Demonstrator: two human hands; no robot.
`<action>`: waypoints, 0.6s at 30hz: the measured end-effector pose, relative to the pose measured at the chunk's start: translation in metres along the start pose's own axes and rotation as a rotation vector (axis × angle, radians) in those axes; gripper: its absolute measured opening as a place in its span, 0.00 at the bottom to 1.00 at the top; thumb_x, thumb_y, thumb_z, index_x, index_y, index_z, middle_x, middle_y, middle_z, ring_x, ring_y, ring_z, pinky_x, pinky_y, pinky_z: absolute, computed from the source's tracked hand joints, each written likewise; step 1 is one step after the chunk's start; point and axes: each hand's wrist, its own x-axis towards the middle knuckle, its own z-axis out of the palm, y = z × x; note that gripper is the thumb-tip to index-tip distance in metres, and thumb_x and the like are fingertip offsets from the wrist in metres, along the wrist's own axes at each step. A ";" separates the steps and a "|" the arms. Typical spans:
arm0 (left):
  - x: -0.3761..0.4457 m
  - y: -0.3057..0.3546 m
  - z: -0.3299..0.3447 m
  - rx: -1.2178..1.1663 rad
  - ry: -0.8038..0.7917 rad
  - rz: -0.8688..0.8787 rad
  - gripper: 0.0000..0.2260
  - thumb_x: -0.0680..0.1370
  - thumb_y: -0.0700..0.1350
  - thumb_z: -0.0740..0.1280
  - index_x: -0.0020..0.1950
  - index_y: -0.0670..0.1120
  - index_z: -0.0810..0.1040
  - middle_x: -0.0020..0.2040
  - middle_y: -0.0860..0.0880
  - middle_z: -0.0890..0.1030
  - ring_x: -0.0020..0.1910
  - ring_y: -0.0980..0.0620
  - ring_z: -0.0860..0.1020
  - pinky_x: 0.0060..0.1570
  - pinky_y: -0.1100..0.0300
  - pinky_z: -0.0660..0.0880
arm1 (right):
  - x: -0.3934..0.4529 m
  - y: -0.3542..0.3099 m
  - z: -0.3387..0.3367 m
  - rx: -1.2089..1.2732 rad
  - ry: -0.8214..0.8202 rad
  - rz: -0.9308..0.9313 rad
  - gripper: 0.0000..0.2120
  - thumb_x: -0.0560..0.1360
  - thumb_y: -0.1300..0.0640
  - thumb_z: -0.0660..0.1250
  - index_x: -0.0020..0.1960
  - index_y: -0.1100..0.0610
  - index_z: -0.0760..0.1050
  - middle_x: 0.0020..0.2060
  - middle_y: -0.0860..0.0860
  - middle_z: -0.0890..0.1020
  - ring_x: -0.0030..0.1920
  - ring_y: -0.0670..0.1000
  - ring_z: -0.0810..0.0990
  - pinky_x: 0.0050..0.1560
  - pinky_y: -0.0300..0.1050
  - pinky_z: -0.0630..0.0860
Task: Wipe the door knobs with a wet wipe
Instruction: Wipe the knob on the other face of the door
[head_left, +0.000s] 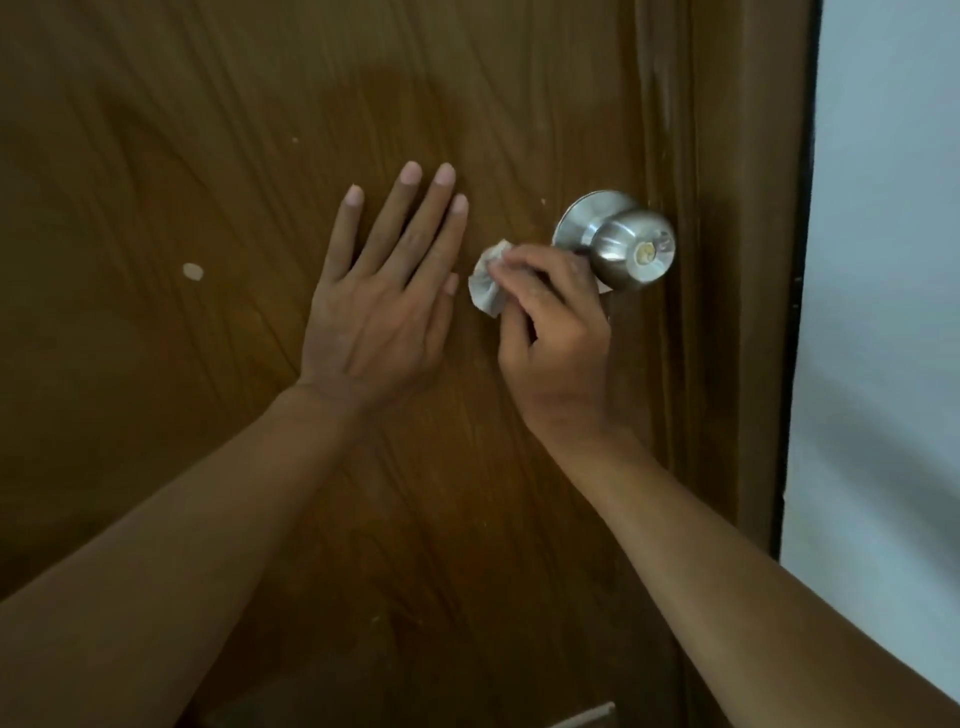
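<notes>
A round steel door knob with a keyhole in its face stands out from a brown wooden door, near the door's right edge. My right hand grips a crumpled white wet wipe and holds it against the lower left side of the knob, by its neck. Part of the wipe bunches out to the left of my fingers. My left hand lies flat on the door with straight, spread fingers, just left of the wipe.
The brown door frame runs down the right side, and past it is a pale wall. Small pale chips mark the door panel, one of them left of my left hand.
</notes>
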 end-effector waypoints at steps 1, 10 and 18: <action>-0.005 0.004 0.001 0.009 0.009 -0.017 0.23 0.87 0.46 0.55 0.81 0.40 0.61 0.81 0.41 0.61 0.80 0.42 0.58 0.78 0.40 0.52 | -0.009 0.003 -0.005 0.005 -0.019 -0.025 0.08 0.78 0.69 0.67 0.54 0.67 0.83 0.50 0.60 0.84 0.52 0.55 0.82 0.56 0.47 0.78; -0.034 0.025 0.010 0.012 0.051 -0.090 0.23 0.86 0.45 0.53 0.81 0.39 0.60 0.81 0.41 0.60 0.81 0.42 0.56 0.80 0.42 0.52 | -0.041 0.013 -0.013 0.096 -0.205 -0.147 0.08 0.75 0.69 0.70 0.53 0.64 0.84 0.50 0.57 0.83 0.52 0.54 0.81 0.55 0.48 0.78; -0.053 0.028 0.011 0.010 0.040 -0.085 0.24 0.86 0.46 0.53 0.81 0.38 0.61 0.81 0.41 0.59 0.81 0.43 0.56 0.80 0.43 0.52 | -0.063 0.012 -0.021 0.049 -0.218 -0.158 0.08 0.74 0.67 0.71 0.52 0.63 0.84 0.51 0.56 0.82 0.52 0.53 0.79 0.52 0.49 0.77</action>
